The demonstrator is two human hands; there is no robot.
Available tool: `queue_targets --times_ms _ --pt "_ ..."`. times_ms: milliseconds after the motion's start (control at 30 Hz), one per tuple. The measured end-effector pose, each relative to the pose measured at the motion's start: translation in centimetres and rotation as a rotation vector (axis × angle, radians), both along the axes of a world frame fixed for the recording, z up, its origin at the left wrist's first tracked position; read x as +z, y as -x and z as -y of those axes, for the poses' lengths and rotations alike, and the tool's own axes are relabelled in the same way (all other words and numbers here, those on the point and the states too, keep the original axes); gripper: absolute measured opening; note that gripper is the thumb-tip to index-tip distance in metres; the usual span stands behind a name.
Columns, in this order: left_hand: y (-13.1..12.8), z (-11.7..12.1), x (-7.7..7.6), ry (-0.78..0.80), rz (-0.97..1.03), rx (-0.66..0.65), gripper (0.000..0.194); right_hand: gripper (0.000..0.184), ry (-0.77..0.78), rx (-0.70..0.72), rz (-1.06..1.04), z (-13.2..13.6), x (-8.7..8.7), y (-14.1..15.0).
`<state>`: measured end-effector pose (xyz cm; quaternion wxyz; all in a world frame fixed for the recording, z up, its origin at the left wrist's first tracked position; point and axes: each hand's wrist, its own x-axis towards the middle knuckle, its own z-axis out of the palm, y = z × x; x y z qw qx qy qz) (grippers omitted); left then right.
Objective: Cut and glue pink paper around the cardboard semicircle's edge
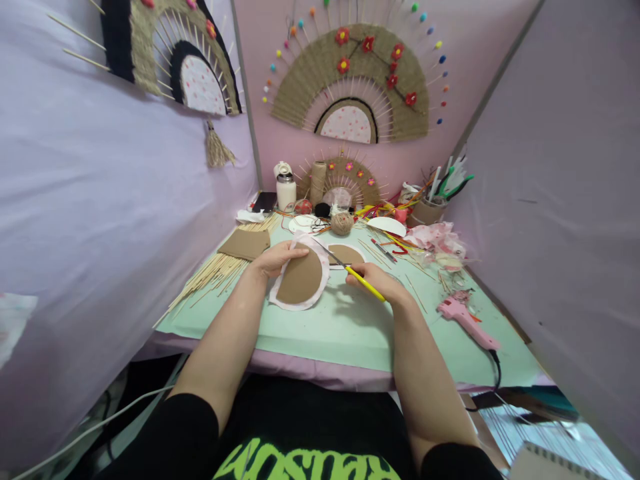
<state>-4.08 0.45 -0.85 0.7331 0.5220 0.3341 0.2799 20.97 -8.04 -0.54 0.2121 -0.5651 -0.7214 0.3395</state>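
Observation:
My left hand (pixel 275 259) holds a brown cardboard half-disc (pixel 300 279) that lies on a larger piece of white cloth (pixel 296 304), fingers closed over its upper edge. My right hand (pixel 376 279) grips yellow-handled scissors (pixel 350 268) whose blades point up-left to the right edge of the disc. A second brown half-disc on white cloth (pixel 347 255) lies just behind the scissors on the pale green table (pixel 345 327).
A heap of wooden skewers (pixel 215 273) and brown cardboard (pixel 245 244) lie left. A pink glue gun (pixel 465 319) rests at the right. Twine ball (pixel 342 223), white plates, a bottle (pixel 287 191), a tool cup (pixel 428 209) and fan decorations stand behind. Cloth walls close in on both sides.

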Motion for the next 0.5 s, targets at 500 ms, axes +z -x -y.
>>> queue_targets --times_ms 500 --pt "0.11 0.17 0.34 0.012 -0.003 -0.002 0.030 0.032 0.044 -0.028 -0.065 -0.54 -0.82 -0.58"
